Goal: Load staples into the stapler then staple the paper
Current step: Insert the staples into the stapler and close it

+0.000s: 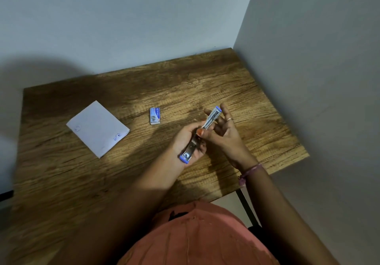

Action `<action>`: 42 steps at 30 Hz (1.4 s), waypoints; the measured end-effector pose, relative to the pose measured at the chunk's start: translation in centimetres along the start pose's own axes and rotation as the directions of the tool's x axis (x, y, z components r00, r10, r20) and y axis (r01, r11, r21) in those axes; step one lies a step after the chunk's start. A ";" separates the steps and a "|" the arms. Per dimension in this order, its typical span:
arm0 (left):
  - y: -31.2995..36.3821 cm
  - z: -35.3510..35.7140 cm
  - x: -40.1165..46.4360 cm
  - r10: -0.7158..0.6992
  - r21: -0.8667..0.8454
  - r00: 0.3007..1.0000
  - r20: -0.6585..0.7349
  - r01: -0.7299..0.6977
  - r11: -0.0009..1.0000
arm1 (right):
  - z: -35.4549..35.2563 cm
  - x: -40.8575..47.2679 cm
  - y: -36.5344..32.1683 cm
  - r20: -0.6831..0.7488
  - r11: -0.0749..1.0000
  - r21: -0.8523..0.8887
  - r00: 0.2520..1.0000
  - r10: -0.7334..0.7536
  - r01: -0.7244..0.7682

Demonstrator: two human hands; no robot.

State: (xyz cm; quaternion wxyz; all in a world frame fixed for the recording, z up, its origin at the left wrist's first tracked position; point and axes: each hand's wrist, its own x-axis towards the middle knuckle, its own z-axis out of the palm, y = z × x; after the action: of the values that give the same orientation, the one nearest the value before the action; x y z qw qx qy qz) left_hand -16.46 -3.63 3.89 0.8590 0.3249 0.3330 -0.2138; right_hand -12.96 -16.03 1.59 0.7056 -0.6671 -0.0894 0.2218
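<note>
loading step looks underway: opened stapler [202,134] is gripped by left hand [188,144], steadied by right hand [221,130] fingers, so staples box [154,116] mid-bench needs grabbing next

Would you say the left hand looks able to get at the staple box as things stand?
Probably not right away: the left hand grips the opened stapler. The path to the staple box looks clear, but the hand is occupied.

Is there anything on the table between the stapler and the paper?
Nothing blocks it. Both hands hold the stapler above the table. The paper lies off to the left. The small staple box sits a bit beyond the straight line between them.
</note>
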 end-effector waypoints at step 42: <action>-3.6 0.5 -0.8 0.070 -0.225 0.989 -0.130 -0.098 0.969 | 1.4 -0.8 1.8 -0.098 0.987 0.131 0.992 -0.076 0.089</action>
State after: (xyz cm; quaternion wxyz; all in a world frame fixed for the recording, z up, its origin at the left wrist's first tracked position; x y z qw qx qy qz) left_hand -18.87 -6.31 3.24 0.8775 0.2490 0.3930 -0.1168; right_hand -14.61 -15.06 0.09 0.7612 -0.6230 -0.0688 0.1667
